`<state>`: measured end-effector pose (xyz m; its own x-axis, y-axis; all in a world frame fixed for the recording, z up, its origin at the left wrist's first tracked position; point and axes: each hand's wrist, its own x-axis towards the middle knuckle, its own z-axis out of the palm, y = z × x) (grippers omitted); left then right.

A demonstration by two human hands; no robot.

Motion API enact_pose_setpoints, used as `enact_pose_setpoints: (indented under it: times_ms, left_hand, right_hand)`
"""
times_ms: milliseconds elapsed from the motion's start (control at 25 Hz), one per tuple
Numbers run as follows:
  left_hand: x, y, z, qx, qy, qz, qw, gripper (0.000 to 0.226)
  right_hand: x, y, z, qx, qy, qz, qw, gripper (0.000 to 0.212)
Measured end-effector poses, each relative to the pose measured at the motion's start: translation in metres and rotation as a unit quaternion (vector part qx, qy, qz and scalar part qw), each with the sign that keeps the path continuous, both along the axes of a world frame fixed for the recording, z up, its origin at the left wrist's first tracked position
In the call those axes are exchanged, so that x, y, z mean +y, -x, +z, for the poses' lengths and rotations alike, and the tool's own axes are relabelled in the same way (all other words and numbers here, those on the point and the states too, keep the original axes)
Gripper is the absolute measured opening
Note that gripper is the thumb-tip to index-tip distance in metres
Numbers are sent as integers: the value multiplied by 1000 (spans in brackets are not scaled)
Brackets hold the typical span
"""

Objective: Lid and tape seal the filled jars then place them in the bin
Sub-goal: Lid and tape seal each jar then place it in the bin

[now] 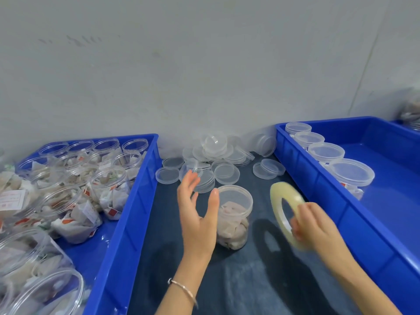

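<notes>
Centrally on the dark bench (227, 280), between two blue bins, stands a clear jar (234, 214) filled with pale sachets and already capped with a clear lid (235, 196). The left hand (197, 214) is spread wide just beside the jar's left side, fingers straight and thumb raised near the lid's rim; whether the thumb touches the jar I cannot tell. A thin bracelet (183, 289) circles that wrist. The right hand (311, 226) grips a large roll of clear tape (285, 208), held on edge and tilted above the bench to the right of the jar, apart from it, fingers curled round the roll's lower part. Behind the jar, against the wall, lies a loose heap of spare lids (211, 155), some stacked, some flat. The left bin (134, 196) is crowded with open jars (106, 178) stuffed with sachets and carrying no lids. The right bin (318, 192) holds a row of lidded jars (350, 173) along its near-left wall, running toward the back corner.
</notes>
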<state>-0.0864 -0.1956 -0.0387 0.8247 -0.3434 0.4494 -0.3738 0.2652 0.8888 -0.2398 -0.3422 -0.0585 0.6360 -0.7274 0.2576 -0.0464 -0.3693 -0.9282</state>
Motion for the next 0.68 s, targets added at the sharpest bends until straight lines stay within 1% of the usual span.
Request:
enact_pose_setpoints:
  times_ms: [40,80,120,160,240,320,400,560,680]
  left_hand:
    - [2,3,11,-18,9,-6,1000,41]
    - [3,7,22,-40,-7,-34,999,38]
    - [3,13,32,-60,-49,-79,994,41]
    - [2,19,40,-71,-106,-134,983,49]
    - [-2,27,46,-43,-202,-230,951,70]
    - [-3,33,46,2,-235,-296,926,83]
    - [-3,37,47,19,-230,-309,923,79]
    - [4,40,53,11,-209,-311,927,69]
    - [4,39,49,-39,-210,-245,946,56]
  right_hand:
    - [9,7,9,-49,-37,4,998,42]
    - [18,13,15,-76,-43,17,996,37]
    - [29,19,21,-97,-32,38,994,32]
    - [39,24,27,-119,-13,56,991,28]
    - [52,30,34,-150,54,74,984,22]
    - [59,32,38,-144,160,77,974,13]
    - [60,33,39,-133,229,74,962,8]
    - [57,33,42,-90,310,41,946,10]
    - [58,29,43,-51,338,19,939,13]
